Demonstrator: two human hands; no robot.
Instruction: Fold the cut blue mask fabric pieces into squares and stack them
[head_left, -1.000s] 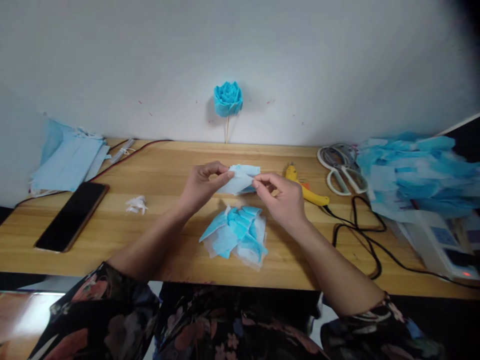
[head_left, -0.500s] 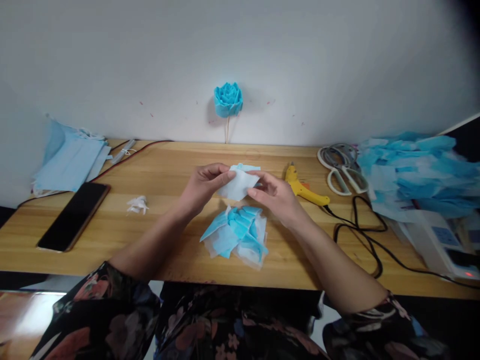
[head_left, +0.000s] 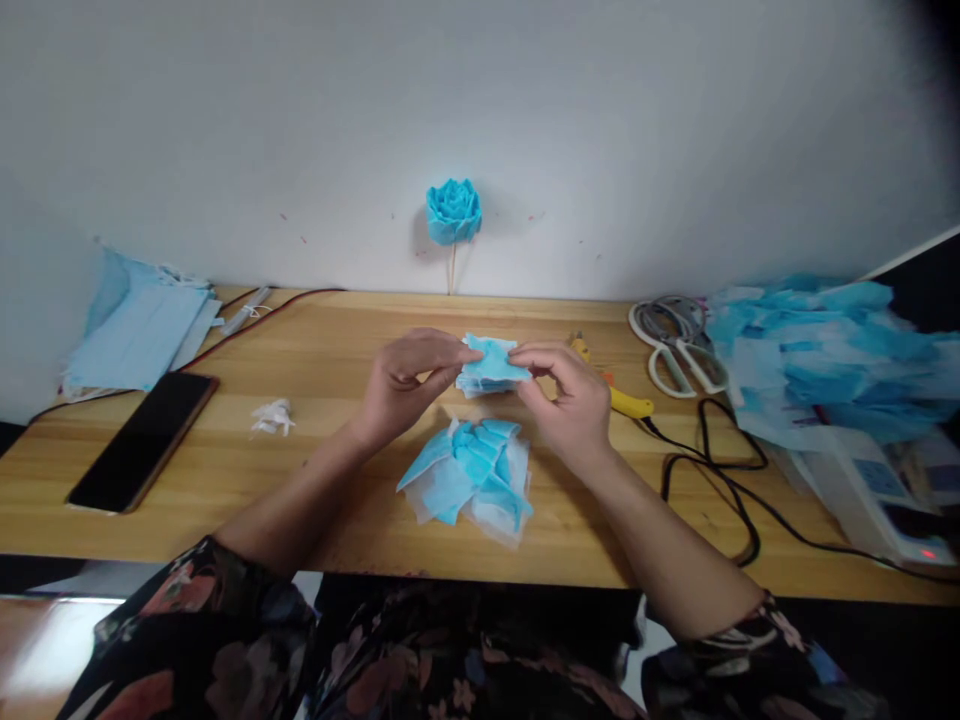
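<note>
Between my two hands is a small piece of blue mask fabric (head_left: 495,357), its blue face up. My left hand (head_left: 411,385) pinches its left edge between thumb and fingers. On the other side, my right hand (head_left: 568,395) grips the right edge the same way. Just under it, more pale-blue layers show, and I cannot tell whether they are held too. Nearer to me on the table lies a loose heap of blue and white fabric pieces (head_left: 472,470). A blue fabric rose (head_left: 454,212) on a thin stick leans against the wall behind.
A yellow glue gun (head_left: 631,403) with a black cord lies partly behind my right hand. Beyond it are white-handled scissors (head_left: 686,368) and a large pile of blue scraps (head_left: 821,360). To the left are a phone (head_left: 142,440), face masks (head_left: 139,330) and white scraps (head_left: 273,417).
The piece in my hands showed a white face before; now a blue face is up and stretched flat between my fingers. My right hand has shifted slightly right.
</note>
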